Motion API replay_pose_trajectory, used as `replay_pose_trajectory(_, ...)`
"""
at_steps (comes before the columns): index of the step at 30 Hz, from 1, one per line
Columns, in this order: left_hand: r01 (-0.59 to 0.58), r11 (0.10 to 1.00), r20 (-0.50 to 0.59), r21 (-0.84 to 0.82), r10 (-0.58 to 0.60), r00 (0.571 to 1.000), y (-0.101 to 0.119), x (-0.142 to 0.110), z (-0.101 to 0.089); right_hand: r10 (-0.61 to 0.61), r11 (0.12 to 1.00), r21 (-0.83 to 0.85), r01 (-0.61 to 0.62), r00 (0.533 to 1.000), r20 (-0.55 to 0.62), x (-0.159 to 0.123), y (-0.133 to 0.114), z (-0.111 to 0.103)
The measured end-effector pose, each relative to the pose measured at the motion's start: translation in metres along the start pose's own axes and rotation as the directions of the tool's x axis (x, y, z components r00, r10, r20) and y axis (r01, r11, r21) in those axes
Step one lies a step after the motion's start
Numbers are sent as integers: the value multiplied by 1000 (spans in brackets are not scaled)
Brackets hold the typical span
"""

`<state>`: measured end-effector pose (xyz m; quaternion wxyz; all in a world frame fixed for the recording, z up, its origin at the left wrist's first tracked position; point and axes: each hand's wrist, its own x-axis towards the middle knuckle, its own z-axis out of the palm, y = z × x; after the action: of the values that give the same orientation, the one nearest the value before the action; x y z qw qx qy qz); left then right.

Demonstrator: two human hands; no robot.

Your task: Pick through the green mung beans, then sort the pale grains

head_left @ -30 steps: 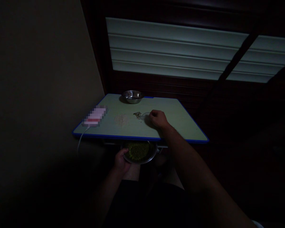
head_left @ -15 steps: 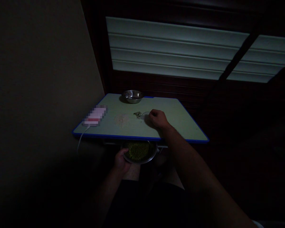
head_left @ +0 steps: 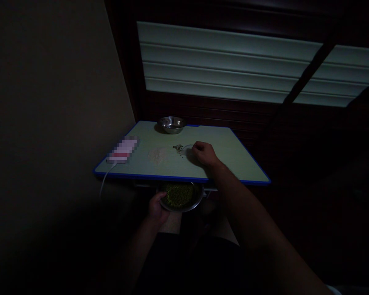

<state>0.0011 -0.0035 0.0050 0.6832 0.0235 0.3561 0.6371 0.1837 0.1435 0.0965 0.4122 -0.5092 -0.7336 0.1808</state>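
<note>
The right hand (head_left: pixel 204 152) is above the worktop (head_left: pixel 233 147), its fingers curled in narrow around the near end of a thin, see-through clear piece (head_left: pixel 187 148); exactly what that piece is, I cannot tell. Its knuckles face up, and the right forearm (head_left: pixel 258 221) slants in from the lower right, crossing the front edge. The left hand (head_left: pixel 158 208), lower down and nearer the body, grips the left side of a shiny metal lower bowl (head_left: pixel 189 209), thumb over the rim. That bowl is just below the front edge of the worktop, over the lap, and holds a broad layer of small green grains (head_left: pixel 178 194).

Just beyond the clear piece's tip is a loose cluster of dark bits (head_left: pixel 178 148), with a few strays beside it. Left of these spreads a pale, powdery-looking patch (head_left: pixel 157 155). Near the far edge stands a round metal upper bowl (head_left: pixel 174 130), and toward the left edge lies a pixelated pink-and-white object (head_left: pixel 123 150) with a white cable (head_left: pixel 103 184) hanging from it over the front.

The worktop is pale green with a blue border. Around it the room is very dim: a plain wall (head_left: pixel 49 102) at left, and dark framing (head_left: pixel 279 16) with pale slatted panels (head_left: pixel 215 69) behind.
</note>
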Motion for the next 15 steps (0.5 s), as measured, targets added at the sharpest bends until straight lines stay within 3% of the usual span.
replay_pose_trajectory(15, -5, 999, 12, 36, 4, 1000, -1, 0, 1, -9, 999, 53, 6, 999, 44, -1, -1, 0)
